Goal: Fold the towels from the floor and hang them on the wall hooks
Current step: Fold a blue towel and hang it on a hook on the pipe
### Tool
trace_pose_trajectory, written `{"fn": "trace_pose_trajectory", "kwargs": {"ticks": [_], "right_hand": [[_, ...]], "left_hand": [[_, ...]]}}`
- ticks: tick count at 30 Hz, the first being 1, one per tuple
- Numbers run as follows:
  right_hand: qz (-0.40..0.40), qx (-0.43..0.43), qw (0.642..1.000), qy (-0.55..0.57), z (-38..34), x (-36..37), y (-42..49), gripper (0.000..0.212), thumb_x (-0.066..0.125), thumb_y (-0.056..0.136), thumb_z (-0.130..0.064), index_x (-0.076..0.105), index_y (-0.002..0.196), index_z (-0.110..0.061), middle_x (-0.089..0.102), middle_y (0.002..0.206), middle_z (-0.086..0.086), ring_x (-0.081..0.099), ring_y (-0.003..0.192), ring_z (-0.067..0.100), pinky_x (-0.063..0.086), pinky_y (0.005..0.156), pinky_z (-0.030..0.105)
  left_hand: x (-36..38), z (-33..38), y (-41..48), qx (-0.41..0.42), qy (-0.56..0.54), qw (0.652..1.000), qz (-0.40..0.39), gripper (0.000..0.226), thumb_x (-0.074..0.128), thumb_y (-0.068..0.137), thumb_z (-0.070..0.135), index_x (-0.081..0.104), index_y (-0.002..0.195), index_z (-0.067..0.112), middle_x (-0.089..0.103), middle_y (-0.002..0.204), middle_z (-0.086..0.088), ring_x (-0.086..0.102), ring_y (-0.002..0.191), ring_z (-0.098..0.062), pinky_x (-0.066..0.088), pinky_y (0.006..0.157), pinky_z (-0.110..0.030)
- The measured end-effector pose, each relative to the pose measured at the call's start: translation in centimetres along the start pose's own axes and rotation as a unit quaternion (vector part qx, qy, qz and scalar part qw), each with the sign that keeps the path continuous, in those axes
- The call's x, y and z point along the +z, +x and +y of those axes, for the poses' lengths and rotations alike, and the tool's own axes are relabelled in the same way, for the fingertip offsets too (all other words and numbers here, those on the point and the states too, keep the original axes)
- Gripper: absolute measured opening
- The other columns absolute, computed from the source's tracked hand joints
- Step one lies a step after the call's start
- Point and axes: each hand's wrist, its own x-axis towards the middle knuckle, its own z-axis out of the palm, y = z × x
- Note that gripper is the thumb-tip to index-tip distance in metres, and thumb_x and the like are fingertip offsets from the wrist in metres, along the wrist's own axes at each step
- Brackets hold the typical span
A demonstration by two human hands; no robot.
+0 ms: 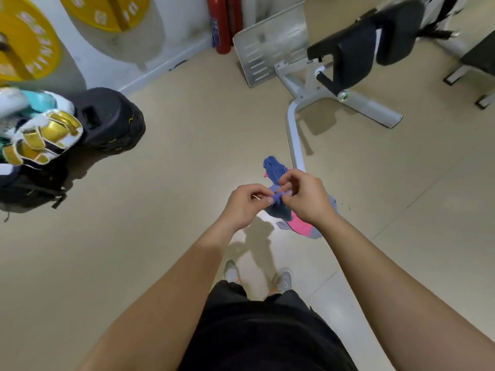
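Black clothing (254, 330) fills the bottom edge of the view. Just past it, two pale trainers (231, 271) stand side by side on the beige floor (160, 210).

Both bare forearms reach forward and meet over the floor.
- Left hand (245, 203): grip pinched, thumb against curled fingers, on a bunched fold of the towel (276, 170).
- Right hand (305, 199): grip also pinched on the same fold, fingers curled, its fingertips almost touching the left's.

Towel is blue-violet with a pink panel, crumpled, held between the two hands in front of the feet. One end shows above the right hand, the pink end hangs below the wrist. Cannot tell whether either end touches the floor.

Further out, right: the white tube frame of a gym bench (294, 129) with black pads, and beyond it a perforated metal footplate (270, 44).

Further out, left: white-and-gold boxing gloves (45, 135) above a black bag (29, 188), and beside them a black rubber weight (109, 119).

Far wall: a red fire extinguisher (221, 25) at the skirting, and yellow weight plates (24, 46) to the left.
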Motion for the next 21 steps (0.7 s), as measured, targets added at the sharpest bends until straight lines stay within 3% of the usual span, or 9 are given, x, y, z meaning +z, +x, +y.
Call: {"fn": "trace_pose_trajectory", "kwargs": {"ticks": [2, 4, 8, 11, 16, 21], "right_hand": [[-0.008, -0.013, 0.998, -0.065, -0.2, -1.4, -0.2, 0.019, 0.06, 0.082, -0.001, 0.067, 0.09, -0.016, 0.068, 0.079, -0.004, 0.061, 0.071, 0.008, 0.044, 0.066, 0.013], [-0.054, -0.031, 0.984, -0.17, -0.4, -2.6, -0.2, 0.011, 0.06, 0.086, -0.007, 0.07, 0.088, -0.011, 0.07, 0.08, 0.002, 0.06, 0.077, 0.022, 0.049, 0.071, 0.029], [-0.086, -0.043, 0.96, -0.261, -2.6, -4.7, -0.5, 0.013, 0.053, 0.093, -0.025, 0.06, 0.081, -0.026, 0.061, 0.078, -0.008, 0.053, 0.078, 0.021, 0.045, 0.068, 0.035], [-0.057, -0.047, 0.973, -0.22, -4.4, -6.6, -0.6, 0.017, 0.051, 0.093, -0.028, 0.061, 0.081, -0.021, 0.066, 0.078, -0.005, 0.059, 0.078, 0.022, 0.047, 0.069, 0.036], [-0.001, -0.048, 0.97, -0.238, -5.4, -9.2, -0.5, 0.02, 0.052, 0.095, -0.027, 0.063, 0.079, -0.028, 0.066, 0.08, -0.008, 0.058, 0.082, 0.02, 0.049, 0.071, 0.036], [0.093, 0.006, 0.964, -0.25, -4.4, -9.4, -0.4, 0.02, 0.049, 0.096, -0.031, 0.068, 0.089, -0.026, 0.07, 0.088, -0.004, 0.062, 0.088, 0.024, 0.053, 0.073, 0.038]], "left_hand": [[-0.3, 1.2, -0.3, 0.018, 0.054, 0.998, 0.001, 0.005, 0.07, 0.089, 0.015, 0.073, 0.089, 0.019, 0.066, 0.079, 0.009, 0.052, 0.063, 0.003, 0.042, 0.068, -0.02], [-0.8, 2.5, -0.4, 0.046, 0.144, 0.988, -0.01, 0.005, 0.067, 0.09, 0.02, 0.07, 0.087, 0.021, 0.063, 0.08, 0.01, 0.051, 0.065, -0.001, 0.043, 0.067, -0.025], [-2.1, 4.6, -0.3, 0.095, 0.289, 0.952, -0.039, 0.017, 0.058, 0.093, 0.03, 0.066, 0.083, 0.02, 0.061, 0.089, 0.004, 0.056, 0.082, -0.016, 0.049, 0.076, -0.039], [-3.7, 4.4, -0.3, 0.085, 0.276, 0.956, -0.051, 0.027, 0.053, 0.097, 0.034, 0.066, 0.08, 0.018, 0.059, 0.092, 0.001, 0.056, 0.084, -0.02, 0.048, 0.081, -0.042], [-6.9, 2.9, -0.9, 0.064, 0.263, 0.962, -0.033, 0.022, 0.054, 0.098, 0.033, 0.063, 0.079, 0.026, 0.063, 0.09, 0.012, 0.051, 0.071, -0.005, 0.046, 0.078, -0.037], [-9.3, 1.5, -1.8, 0.03, 0.288, 0.957, 0.0, 0.017, 0.053, 0.097, 0.032, 0.057, 0.082, 0.03, 0.064, 0.082, 0.011, 0.054, 0.069, -0.015, 0.047, 0.069, -0.038]]}}
